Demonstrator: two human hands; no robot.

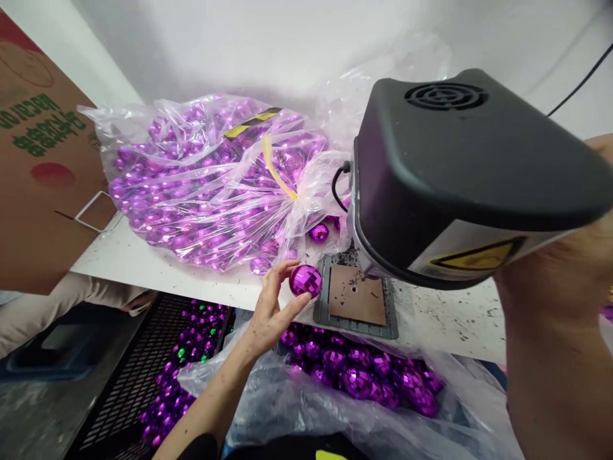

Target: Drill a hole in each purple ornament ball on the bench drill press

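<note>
My left hand pinches a shiny purple faceted ball between thumb and fingers, just above the table edge. Right of it lies a dark grey base plate bearing a brown square pad with a small hole and dark flecks. A large black machine head with a round vent and a yellow warning label hangs over that plate. My right hand grips the machine's far right side; most of its fingers are hidden behind the housing.
A tied clear bag full of purple balls lies at the back left. Below the table edge, an opened plastic bag holds more purple balls. A black crate stands lower left, near a cardboard box and another person's leg.
</note>
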